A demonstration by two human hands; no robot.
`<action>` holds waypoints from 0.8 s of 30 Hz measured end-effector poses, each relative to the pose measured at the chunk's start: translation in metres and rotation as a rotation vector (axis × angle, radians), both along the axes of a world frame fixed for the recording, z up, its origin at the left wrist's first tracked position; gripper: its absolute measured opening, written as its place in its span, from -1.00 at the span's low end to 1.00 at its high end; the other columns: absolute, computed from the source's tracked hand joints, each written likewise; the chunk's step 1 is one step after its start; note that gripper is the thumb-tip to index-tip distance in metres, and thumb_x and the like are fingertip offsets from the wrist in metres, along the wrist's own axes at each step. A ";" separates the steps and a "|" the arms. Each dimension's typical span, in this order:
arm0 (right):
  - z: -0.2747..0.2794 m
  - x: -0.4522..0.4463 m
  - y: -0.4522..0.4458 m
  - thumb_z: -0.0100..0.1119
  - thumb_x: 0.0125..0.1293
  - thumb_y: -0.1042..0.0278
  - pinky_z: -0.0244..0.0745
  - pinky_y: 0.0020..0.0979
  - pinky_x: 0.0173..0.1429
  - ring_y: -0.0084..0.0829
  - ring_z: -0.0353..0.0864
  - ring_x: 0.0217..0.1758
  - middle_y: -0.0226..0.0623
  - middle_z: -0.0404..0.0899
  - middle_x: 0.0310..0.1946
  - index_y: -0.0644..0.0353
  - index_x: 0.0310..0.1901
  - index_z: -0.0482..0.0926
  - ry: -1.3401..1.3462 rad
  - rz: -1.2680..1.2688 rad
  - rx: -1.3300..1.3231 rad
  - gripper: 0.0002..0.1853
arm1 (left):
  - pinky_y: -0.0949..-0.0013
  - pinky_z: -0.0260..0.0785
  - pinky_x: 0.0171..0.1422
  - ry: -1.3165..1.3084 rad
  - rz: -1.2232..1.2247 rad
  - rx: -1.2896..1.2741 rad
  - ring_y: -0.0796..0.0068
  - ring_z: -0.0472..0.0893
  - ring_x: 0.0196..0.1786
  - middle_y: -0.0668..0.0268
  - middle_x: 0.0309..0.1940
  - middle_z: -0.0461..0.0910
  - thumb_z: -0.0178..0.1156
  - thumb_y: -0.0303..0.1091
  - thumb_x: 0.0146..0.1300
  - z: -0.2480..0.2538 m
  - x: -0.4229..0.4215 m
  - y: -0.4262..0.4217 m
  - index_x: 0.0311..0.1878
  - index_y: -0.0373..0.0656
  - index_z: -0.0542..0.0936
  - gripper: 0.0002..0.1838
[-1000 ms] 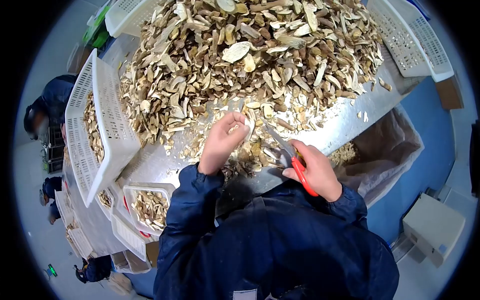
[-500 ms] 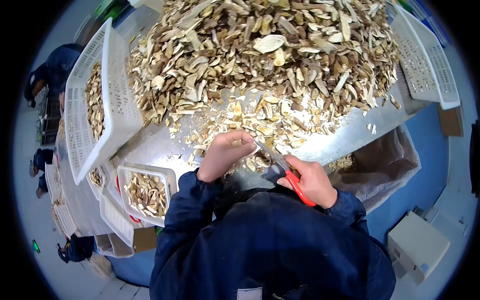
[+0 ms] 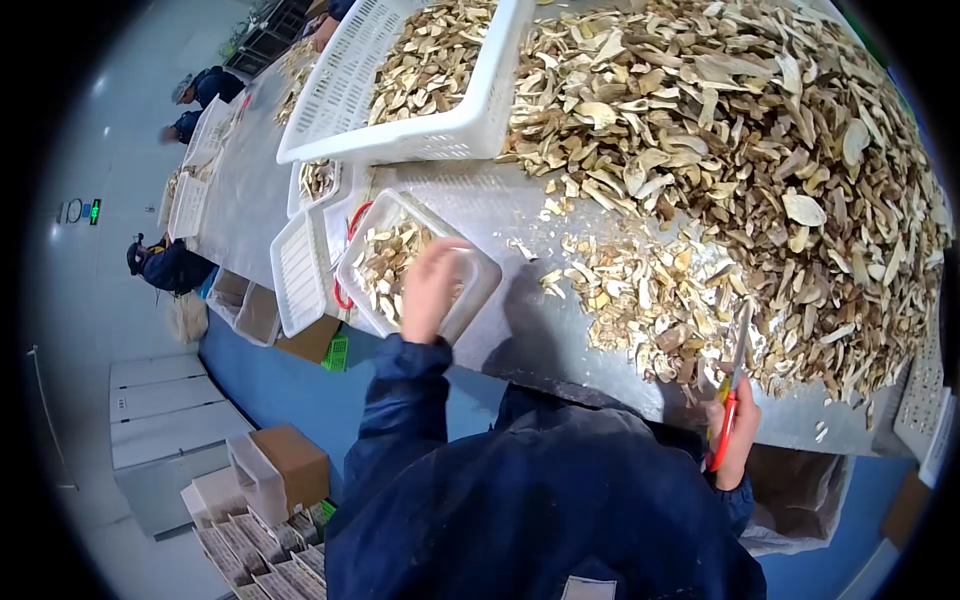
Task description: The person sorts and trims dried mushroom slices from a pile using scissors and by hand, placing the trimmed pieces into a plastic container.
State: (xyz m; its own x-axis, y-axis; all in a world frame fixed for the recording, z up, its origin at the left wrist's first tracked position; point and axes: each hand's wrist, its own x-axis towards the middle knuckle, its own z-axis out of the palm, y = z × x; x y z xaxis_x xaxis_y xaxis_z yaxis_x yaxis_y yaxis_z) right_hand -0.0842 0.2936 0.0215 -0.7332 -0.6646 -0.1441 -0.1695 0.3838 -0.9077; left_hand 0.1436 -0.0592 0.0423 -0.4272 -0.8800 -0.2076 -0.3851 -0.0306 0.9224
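My left hand (image 3: 432,288) is over the small white tray (image 3: 482,290), which holds dried mushroom slices (image 3: 385,262). Motion blurs its fingers, so their grip and anything in them are unclear. At the table's edge on the right, my right hand (image 3: 738,432) grips red-handled scissors (image 3: 726,425). Their blades point up toward scattered small mushroom pieces (image 3: 640,300) on the metal table. Behind those pieces rises a large heap of dried mushroom slices (image 3: 740,110).
A large white perforated basket (image 3: 430,135) with mushroom slices stands beyond the tray. Left of the tray lie a white slatted basket (image 3: 300,275) and another red-handled tool (image 3: 342,292). A lined bin (image 3: 795,500) sits below the table at right. Other people (image 3: 175,268) work further left.
My view has swung left. My left hand has gone from beside the scissors' tips to over the small tray. The right hand still holds the scissors, now apart from the left.
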 end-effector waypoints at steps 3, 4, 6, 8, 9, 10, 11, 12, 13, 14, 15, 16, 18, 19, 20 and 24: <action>-0.014 -0.007 0.010 0.25 0.21 0.14 0.18 -0.49 -0.45 -0.59 0.23 -0.53 -0.44 0.24 -0.62 0.28 0.12 0.48 0.069 -0.082 -0.018 -0.49 | 0.53 0.33 -0.32 -0.170 0.119 -0.304 0.66 0.45 -0.43 0.43 -0.41 0.56 0.10 -0.35 0.29 -0.015 0.054 -0.048 -0.11 -0.23 0.63 -0.78; -0.017 -0.006 0.009 0.25 0.21 0.16 0.19 -0.49 -0.45 -0.60 0.23 -0.53 -0.45 0.24 -0.62 0.29 0.12 0.47 0.056 -0.109 -0.014 -0.49 | 0.49 0.38 -0.13 -0.171 0.103 -0.389 0.56 0.54 -0.27 0.31 -0.36 0.60 0.17 -0.33 0.23 -0.015 0.062 -0.056 -0.08 -0.27 0.62 -0.74; -0.020 -0.008 0.018 0.24 0.21 0.20 0.19 -0.50 -0.45 -0.60 0.24 -0.53 -0.46 0.25 -0.62 0.30 0.13 0.47 0.051 -0.208 0.022 -0.50 | 0.22 0.26 0.28 -0.585 0.119 -0.888 0.11 0.49 0.17 0.02 0.02 0.55 0.25 -0.33 0.14 -0.015 0.062 -0.055 -0.02 -0.21 0.62 -0.67; -0.021 -0.002 0.021 0.20 0.18 0.43 0.32 -0.55 -0.40 -0.66 0.29 -0.50 -0.54 0.32 -0.56 0.28 0.14 0.48 -0.054 -0.346 -0.067 -0.54 | 0.20 0.25 0.28 -0.368 0.008 -0.921 0.12 0.47 0.16 0.05 0.05 0.53 0.22 -0.40 0.15 -0.004 0.029 -0.045 0.00 -0.16 0.63 -0.68; -0.029 0.002 0.027 0.18 0.17 0.50 0.43 -0.56 -0.34 -0.68 0.32 -0.48 -0.55 0.34 -0.54 0.26 0.16 0.48 -0.025 -0.398 -0.108 -0.53 | 0.27 0.29 0.22 -0.278 -0.032 -0.687 0.22 0.50 0.11 0.10 0.01 0.55 0.21 -0.43 0.16 0.004 0.000 -0.027 0.00 -0.17 0.63 -0.69; -0.006 0.003 0.021 0.19 0.18 0.44 0.49 -0.53 -0.30 -0.66 0.39 -0.48 -0.52 0.39 -0.55 0.26 0.18 0.46 -0.134 -0.413 -0.111 -0.52 | 0.33 0.34 0.15 -0.212 -0.072 -0.461 0.32 0.53 0.05 0.15 -0.04 0.57 0.19 -0.46 0.17 0.008 -0.028 -0.013 0.00 -0.18 0.63 -0.70; -0.001 0.005 0.023 0.18 0.20 0.39 0.48 -0.52 -0.29 -0.64 0.46 -0.48 -0.49 0.44 -0.57 0.24 0.17 0.47 -0.130 -0.430 -0.107 -0.54 | 0.40 0.36 0.07 -0.149 -0.212 -0.379 0.40 0.54 -0.02 0.20 -0.09 0.59 0.18 -0.49 0.17 -0.002 -0.055 -0.002 0.00 -0.19 0.63 -0.70; -0.003 0.005 0.026 0.18 0.21 0.34 0.45 -0.53 -0.31 -0.62 0.50 -0.49 -0.47 0.47 -0.59 0.22 0.15 0.49 -0.057 -0.426 -0.132 -0.55 | 0.46 0.39 -0.01 -0.095 -0.342 -0.300 0.48 0.56 -0.10 0.26 -0.14 0.61 0.16 -0.52 0.18 -0.007 -0.078 0.014 0.00 -0.19 0.63 -0.70; -0.003 0.006 0.029 0.20 0.22 0.32 0.40 -0.53 -0.34 -0.64 0.46 -0.51 -0.49 0.44 -0.60 0.22 0.14 0.50 -0.044 -0.428 -0.153 -0.56 | 0.45 0.42 -0.08 -0.039 -0.514 -0.178 0.47 0.59 -0.15 0.28 -0.18 0.63 0.16 -0.52 0.19 -0.010 -0.104 0.028 0.00 -0.21 0.63 -0.71; -0.001 0.008 0.030 0.21 0.22 0.30 0.35 -0.54 -0.38 -0.65 0.42 -0.52 -0.50 0.41 -0.62 0.21 0.13 0.50 -0.029 -0.423 -0.174 -0.57 | 0.43 0.44 -0.08 0.037 -0.695 -0.294 0.41 0.62 -0.17 0.21 -0.21 0.65 0.16 -0.53 0.21 -0.023 -0.126 0.041 -0.04 -0.24 0.64 -0.75; -0.004 0.009 0.034 0.25 0.24 0.19 0.23 -0.54 -0.43 -0.66 0.31 -0.55 -0.53 0.34 -0.64 0.22 0.12 0.50 0.014 -0.410 -0.160 -0.55 | 0.40 0.46 -0.08 -0.039 -0.841 -0.418 0.32 0.64 -0.16 0.12 -0.20 0.65 0.16 -0.50 0.22 -0.013 -0.151 0.063 -0.07 -0.27 0.64 -0.78; -0.002 0.010 0.038 0.22 0.26 0.12 0.35 -0.51 -0.38 -0.65 0.34 -0.54 -0.50 0.36 -0.61 0.27 0.14 0.47 -0.006 -0.410 -0.139 -0.50 | 0.36 0.47 -0.08 0.037 -0.918 -0.310 0.23 0.64 -0.20 0.08 -0.23 0.64 0.16 -0.49 0.22 -0.010 -0.173 0.082 -0.08 -0.28 0.64 -0.78; 0.003 0.012 0.044 0.15 0.29 -0.03 0.57 -0.45 -0.27 -0.64 0.40 -0.53 -0.44 0.40 -0.54 0.35 0.17 0.41 -0.050 -0.397 -0.106 -0.38 | 0.21 0.46 -0.08 0.067 -1.080 -0.358 0.04 0.61 -0.23 0.07 -0.30 0.63 0.13 -0.46 0.23 -0.012 -0.210 0.106 -0.07 -0.26 0.63 -0.77; 0.001 0.014 0.047 0.15 0.30 0.01 0.58 -0.45 -0.26 -0.65 0.40 -0.53 -0.46 0.39 -0.54 0.35 0.18 0.41 -0.064 -0.402 -0.103 -0.41 | 0.18 0.45 -0.08 0.025 -1.114 -0.433 0.03 0.61 -0.20 0.07 -0.26 0.62 0.10 -0.49 0.20 -0.021 -0.223 0.114 -0.08 -0.24 0.63 -0.76; -0.001 0.015 0.048 0.19 0.29 0.05 0.44 -0.48 -0.32 -0.66 0.34 -0.55 -0.48 0.35 -0.59 0.31 0.15 0.44 -0.042 -0.428 -0.136 -0.45 | 0.15 0.44 -0.07 -0.016 -1.146 -0.511 0.01 0.60 -0.16 0.07 -0.22 0.62 0.08 -0.52 0.18 -0.026 -0.234 0.121 -0.08 -0.22 0.63 -0.75; -0.005 0.016 0.052 0.26 0.28 0.13 0.16 -0.53 -0.46 -0.67 0.22 -0.58 -0.51 0.25 -0.69 0.23 0.10 0.50 0.005 -0.477 -0.190 -0.55 | 0.20 0.39 -0.03 -0.054 -1.231 -0.786 0.09 0.53 -0.11 0.15 -0.25 0.54 0.09 -0.60 0.09 -0.033 -0.253 0.131 -0.14 -0.18 0.63 -0.72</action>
State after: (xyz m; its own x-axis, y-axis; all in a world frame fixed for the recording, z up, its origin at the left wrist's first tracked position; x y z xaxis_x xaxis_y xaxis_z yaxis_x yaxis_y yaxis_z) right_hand -0.0678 0.3457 0.0160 -0.9616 -0.2700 -0.0491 -0.0202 0.2481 -0.9685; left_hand -0.1096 0.0716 0.0096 -0.9851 0.1367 0.1040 0.1712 0.8310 0.5293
